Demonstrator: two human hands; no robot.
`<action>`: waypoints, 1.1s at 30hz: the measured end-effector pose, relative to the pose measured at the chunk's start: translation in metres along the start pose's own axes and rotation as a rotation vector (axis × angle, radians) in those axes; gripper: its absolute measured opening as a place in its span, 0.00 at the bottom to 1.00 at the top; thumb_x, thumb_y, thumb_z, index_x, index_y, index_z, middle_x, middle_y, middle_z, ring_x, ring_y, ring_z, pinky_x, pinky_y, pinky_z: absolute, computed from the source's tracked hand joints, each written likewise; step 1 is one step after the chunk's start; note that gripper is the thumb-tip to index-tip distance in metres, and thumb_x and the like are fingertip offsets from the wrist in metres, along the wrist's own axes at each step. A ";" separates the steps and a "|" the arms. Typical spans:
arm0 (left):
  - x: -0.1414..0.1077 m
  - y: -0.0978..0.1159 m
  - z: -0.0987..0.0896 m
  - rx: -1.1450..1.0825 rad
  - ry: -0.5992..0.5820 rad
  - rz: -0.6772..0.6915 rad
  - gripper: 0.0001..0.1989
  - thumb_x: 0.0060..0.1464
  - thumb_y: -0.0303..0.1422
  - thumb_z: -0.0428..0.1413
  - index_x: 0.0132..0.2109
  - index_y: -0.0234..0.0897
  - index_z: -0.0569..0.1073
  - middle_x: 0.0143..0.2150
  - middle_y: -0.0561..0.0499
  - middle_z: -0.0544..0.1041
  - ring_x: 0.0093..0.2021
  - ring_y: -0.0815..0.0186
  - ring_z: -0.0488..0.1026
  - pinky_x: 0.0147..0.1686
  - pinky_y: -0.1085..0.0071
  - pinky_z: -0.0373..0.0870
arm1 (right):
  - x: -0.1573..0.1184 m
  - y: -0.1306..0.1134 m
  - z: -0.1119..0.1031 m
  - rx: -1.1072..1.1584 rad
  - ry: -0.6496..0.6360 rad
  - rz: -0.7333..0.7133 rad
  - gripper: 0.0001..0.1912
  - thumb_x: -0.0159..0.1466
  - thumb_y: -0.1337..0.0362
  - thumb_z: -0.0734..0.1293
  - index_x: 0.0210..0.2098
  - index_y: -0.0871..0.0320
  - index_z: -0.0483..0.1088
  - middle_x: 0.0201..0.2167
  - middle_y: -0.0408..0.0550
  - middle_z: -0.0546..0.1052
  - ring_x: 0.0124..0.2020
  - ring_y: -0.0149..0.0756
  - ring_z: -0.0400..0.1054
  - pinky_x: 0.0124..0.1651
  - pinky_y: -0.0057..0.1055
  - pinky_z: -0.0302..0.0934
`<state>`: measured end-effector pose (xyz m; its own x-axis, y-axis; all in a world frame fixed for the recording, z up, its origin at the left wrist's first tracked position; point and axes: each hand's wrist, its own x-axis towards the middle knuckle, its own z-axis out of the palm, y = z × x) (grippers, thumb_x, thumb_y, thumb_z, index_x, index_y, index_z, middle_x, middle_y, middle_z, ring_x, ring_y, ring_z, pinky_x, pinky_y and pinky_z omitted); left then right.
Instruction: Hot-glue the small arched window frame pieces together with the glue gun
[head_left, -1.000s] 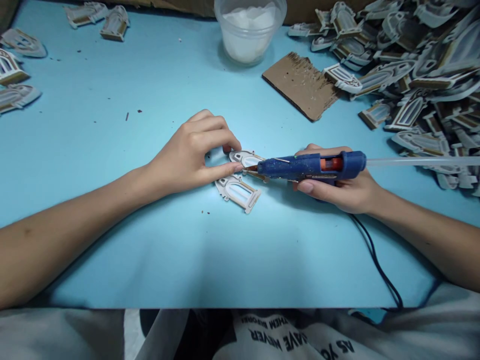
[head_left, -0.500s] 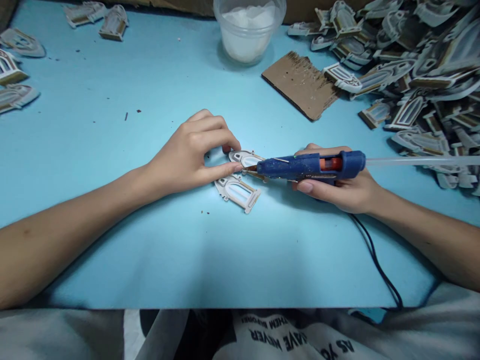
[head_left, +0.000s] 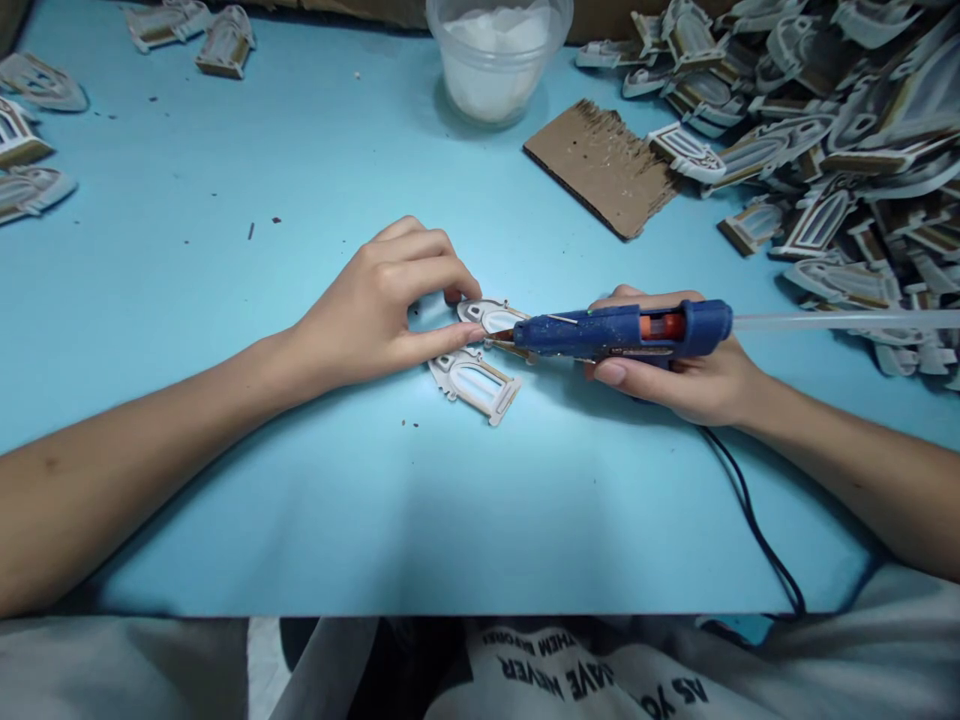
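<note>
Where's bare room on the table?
Free: blue tabletop left of thin black cable, nearer than the left hand; also between that hand and clear round plastic tub. Crowded: right side, heaped white arched frames; centre, blue plastic glue gun.

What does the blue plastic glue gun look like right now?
The blue plastic glue gun, scuffed and specked, lies sideways in the right hand. Its copper-brown nozzle points left, over the arched white frame piece. An orange-red part shows in its side opening; a translucent stick extends from its rear.
</note>
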<state>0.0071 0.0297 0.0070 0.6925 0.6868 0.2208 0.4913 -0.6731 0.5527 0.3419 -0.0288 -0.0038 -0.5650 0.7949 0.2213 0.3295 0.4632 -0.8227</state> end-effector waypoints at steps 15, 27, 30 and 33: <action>0.000 0.000 -0.001 -0.005 0.002 -0.004 0.20 0.68 0.59 0.60 0.47 0.51 0.84 0.45 0.46 0.85 0.49 0.53 0.79 0.58 0.50 0.76 | -0.003 0.002 -0.001 0.001 0.016 0.047 0.12 0.73 0.50 0.77 0.41 0.52 0.82 0.42 0.48 0.85 0.37 0.39 0.75 0.40 0.40 0.65; -0.001 0.000 0.000 0.021 0.012 0.016 0.20 0.69 0.59 0.59 0.47 0.50 0.83 0.46 0.46 0.85 0.49 0.55 0.79 0.57 0.52 0.76 | -0.002 0.004 0.000 -0.027 -0.003 0.028 0.14 0.74 0.49 0.75 0.42 0.53 0.81 0.38 0.49 0.83 0.36 0.41 0.74 0.41 0.41 0.66; -0.001 0.000 0.000 0.014 0.013 0.012 0.20 0.69 0.59 0.60 0.47 0.50 0.83 0.46 0.46 0.85 0.49 0.55 0.79 0.57 0.52 0.76 | -0.003 0.004 -0.001 -0.017 0.001 0.004 0.12 0.74 0.51 0.76 0.42 0.52 0.80 0.39 0.47 0.84 0.36 0.40 0.74 0.41 0.39 0.65; -0.001 0.000 0.000 0.006 0.015 0.016 0.20 0.69 0.59 0.60 0.47 0.50 0.83 0.46 0.47 0.85 0.49 0.54 0.78 0.57 0.52 0.76 | -0.001 0.003 -0.001 -0.015 -0.005 -0.009 0.10 0.74 0.53 0.76 0.42 0.52 0.80 0.40 0.47 0.85 0.37 0.40 0.74 0.41 0.40 0.65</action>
<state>0.0066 0.0296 0.0066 0.6920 0.6802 0.2417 0.4837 -0.6855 0.5443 0.3443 -0.0279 -0.0063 -0.5719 0.7887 0.2256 0.3359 0.4761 -0.8127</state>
